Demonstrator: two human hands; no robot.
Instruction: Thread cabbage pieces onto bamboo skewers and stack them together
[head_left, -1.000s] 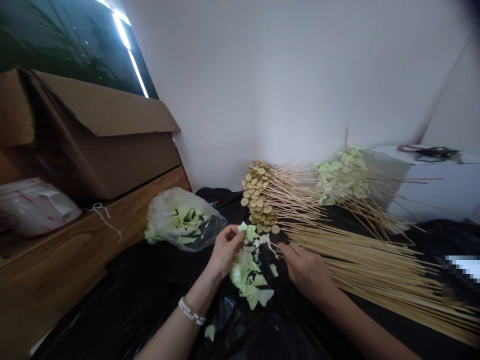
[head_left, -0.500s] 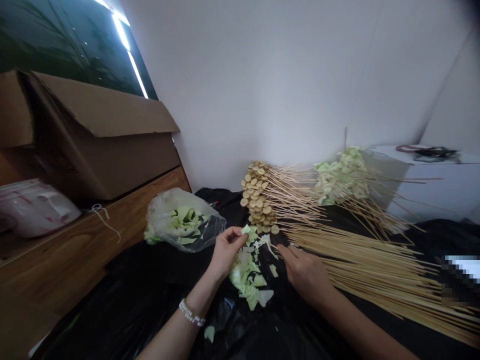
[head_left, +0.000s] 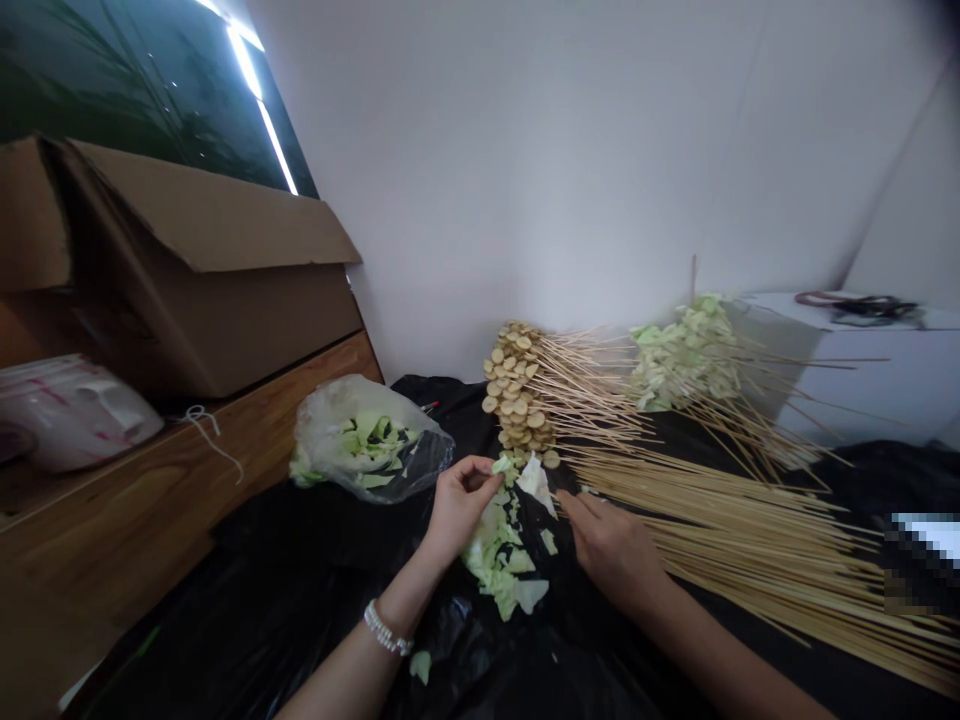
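My left hand (head_left: pixel 463 503) pinches a small piece of cabbage leaf (head_left: pixel 502 466) between thumb and fingers. Across from it, my right hand (head_left: pixel 609 535) is closed on a thin wooden skewer, mostly hidden by the fingers. A pale cabbage piece (head_left: pixel 535 482) sits at the skewer's tip, between the two hands. Beneath them, loose torn cabbage leaves (head_left: pixel 501 572) lie on a black plastic sheet (head_left: pixel 315 590). Just beyond is a stack of skewered potato slices (head_left: pixel 517 395), and bare skewers (head_left: pixel 750 540) spread out to the right of my right hand.
At the left, a clear plastic bag (head_left: pixel 367 445) holds more cabbage. Finished-looking cabbage skewers (head_left: pixel 686 360) lean against a white box (head_left: pixel 870 380) at the back right. A cardboard box (head_left: pixel 247 320) and a plastic-wrapped bundle (head_left: pixel 75 415) stand on a wooden surface (head_left: pixel 337 370).
My left hand has shifted slightly right with its cabbage piece. The pale cabbage at the skewer's tip now shows broader and more upright. My right hand stays nearly in place.
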